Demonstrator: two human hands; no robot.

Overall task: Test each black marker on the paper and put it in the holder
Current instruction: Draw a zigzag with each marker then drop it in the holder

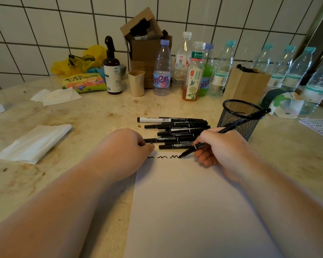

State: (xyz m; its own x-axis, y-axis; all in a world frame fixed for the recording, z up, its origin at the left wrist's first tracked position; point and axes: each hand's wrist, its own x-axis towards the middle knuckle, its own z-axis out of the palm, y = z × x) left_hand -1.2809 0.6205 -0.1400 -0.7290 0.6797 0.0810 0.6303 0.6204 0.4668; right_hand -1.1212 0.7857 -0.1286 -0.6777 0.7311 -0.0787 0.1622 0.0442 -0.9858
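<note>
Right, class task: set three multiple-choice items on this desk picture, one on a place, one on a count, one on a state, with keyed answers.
1. Where does the mesh holder stand?
A. right of the marker pile
B. on the paper
C. behind the bottles

2. How many separate squiggles are on the paper?
A. none
B. three
C. seven

3. What is the right hand doing?
A. resting flat
B. lifting the holder
C. holding a marker with its tip on the paper

Answers:
1 A, the holder sits past the pile's right end.
2 B, three short wavy marks lie in a row.
3 C, the tip meets the last squiggle while the left hand rests at the paper's corner.
</note>
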